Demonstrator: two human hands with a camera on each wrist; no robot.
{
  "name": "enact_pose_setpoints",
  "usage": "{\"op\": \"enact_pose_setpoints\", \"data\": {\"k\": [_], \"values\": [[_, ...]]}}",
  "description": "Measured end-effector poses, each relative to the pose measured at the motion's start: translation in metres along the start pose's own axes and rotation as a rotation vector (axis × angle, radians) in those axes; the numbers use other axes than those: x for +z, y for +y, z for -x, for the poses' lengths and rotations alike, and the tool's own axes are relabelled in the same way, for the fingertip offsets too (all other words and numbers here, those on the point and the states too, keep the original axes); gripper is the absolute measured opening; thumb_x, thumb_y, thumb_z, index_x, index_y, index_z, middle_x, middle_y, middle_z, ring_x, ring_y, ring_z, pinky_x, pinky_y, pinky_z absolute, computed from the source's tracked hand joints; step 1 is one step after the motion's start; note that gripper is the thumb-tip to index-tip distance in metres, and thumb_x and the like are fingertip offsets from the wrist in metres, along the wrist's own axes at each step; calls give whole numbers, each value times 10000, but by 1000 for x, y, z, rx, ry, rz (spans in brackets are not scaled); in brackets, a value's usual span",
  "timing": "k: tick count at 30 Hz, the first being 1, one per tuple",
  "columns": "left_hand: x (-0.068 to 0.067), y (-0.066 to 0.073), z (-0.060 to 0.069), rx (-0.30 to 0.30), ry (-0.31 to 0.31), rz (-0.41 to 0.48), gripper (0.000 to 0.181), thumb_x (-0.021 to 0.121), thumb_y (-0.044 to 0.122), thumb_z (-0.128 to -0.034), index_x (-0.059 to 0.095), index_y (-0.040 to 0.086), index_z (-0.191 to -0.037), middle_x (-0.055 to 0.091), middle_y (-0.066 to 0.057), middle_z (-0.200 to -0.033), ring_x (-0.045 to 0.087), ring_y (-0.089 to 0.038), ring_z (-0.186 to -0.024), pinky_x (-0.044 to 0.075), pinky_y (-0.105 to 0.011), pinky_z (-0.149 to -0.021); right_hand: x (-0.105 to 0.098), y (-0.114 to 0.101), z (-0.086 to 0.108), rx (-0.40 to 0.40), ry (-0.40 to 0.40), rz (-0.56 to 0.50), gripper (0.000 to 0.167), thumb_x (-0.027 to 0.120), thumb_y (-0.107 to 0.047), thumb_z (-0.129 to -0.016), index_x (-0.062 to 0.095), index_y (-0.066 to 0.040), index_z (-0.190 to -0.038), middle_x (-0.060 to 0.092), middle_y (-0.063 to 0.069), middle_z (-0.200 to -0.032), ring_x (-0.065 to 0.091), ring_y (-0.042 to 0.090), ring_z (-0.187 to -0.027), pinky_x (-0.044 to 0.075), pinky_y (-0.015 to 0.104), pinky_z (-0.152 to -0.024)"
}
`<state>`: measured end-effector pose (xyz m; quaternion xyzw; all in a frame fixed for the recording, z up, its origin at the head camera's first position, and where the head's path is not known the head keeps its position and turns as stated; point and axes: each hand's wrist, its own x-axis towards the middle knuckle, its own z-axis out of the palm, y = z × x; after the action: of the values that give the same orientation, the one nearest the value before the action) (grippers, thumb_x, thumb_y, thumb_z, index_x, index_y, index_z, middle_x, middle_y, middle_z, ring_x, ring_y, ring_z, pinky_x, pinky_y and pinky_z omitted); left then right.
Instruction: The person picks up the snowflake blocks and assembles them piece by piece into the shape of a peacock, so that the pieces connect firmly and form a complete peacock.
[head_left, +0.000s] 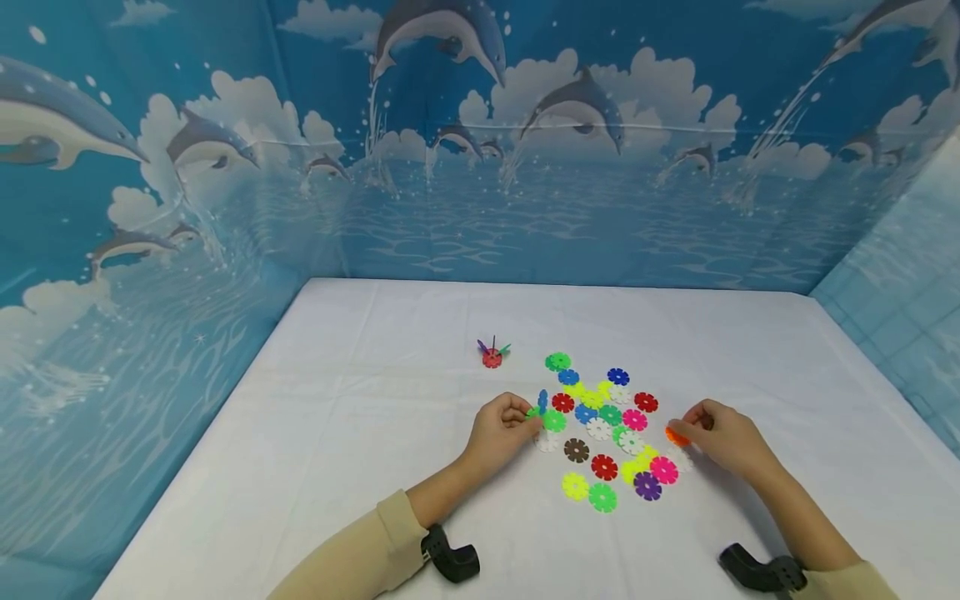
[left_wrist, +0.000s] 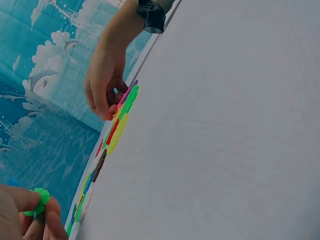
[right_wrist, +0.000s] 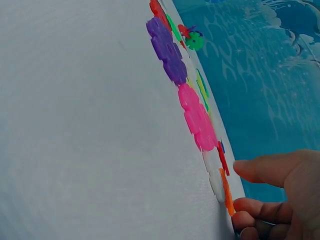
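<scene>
In the head view my left hand [head_left: 501,429] pinches a green notched plastic disc [left_wrist: 43,201] between thumb and fingers. A blue disc [head_left: 543,402] stands edge-up against it and seems joined. Beneath lie a light green disc [head_left: 555,421] and a white disc [head_left: 547,442]. My right hand [head_left: 722,435] reaches down over an orange disc [head_left: 677,437] at the right side of the spread. Seen from the right wrist, its fingertips touch the orange disc's edge while the thumb stays apart. A white disc [right_wrist: 212,177] and a pink disc [right_wrist: 197,120] lie beside it.
Several loose discs, such as a brown disc [head_left: 576,451] and a purple disc [head_left: 647,486], lie between the hands on the white table [head_left: 337,375]. Farther back stands a small joined piece with a red disc [head_left: 492,358]. Dolphin-printed curtains [head_left: 525,217] hang behind.
</scene>
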<state>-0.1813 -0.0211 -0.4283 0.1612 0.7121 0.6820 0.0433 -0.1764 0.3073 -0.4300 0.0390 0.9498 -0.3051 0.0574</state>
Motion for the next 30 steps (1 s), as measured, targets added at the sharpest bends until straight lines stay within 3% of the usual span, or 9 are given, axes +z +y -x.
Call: {"op": "enact_pose_setpoints", "data": {"k": [8,11,17,24,30], "values": [[0,-4,-2,12,37,21,180,623,-78,-886,563,-140,-1044,649,-324,-857,621,-458,-773,480,-150,-655,2,0,-1,13,-15,36,538,766,-423,-814,539,34,-985,477,65,-769,465,225,-738,408,307,-564],[1,-11,-4,0,45,16,175,622,-82,-887,567,-141,-1042,647,-336,-867,616,-503,-814,485,-145,-664,3,0,-1,2,-11,37,524,769,-401,-819,523,34,-975,472,67,-771,460,229,-741,405,314,-571],[1,-33,-12,-34,94,4,147,659,-42,-879,585,-88,-998,670,-204,-788,647,-367,-755,488,-154,-645,4,1,1,-40,2,31,498,761,-407,-832,487,-6,-944,460,56,-748,455,222,-723,379,297,-554],[1,-37,-12,-25,100,20,163,680,-4,-872,576,-71,-979,652,-96,-752,630,-183,-694,501,-177,-656,5,0,4,-77,2,2,408,708,-382,-887,517,-23,-920,463,34,-694,460,201,-680,367,259,-523],[0,-37,-12,-32,76,39,154,670,17,-888,578,-80,-964,656,-83,-763,631,-119,-697,526,-193,-688,8,-9,4,-112,26,-30,311,637,-330,-949,585,-28,-897,469,25,-686,457,199,-680,366,251,-521]]}}
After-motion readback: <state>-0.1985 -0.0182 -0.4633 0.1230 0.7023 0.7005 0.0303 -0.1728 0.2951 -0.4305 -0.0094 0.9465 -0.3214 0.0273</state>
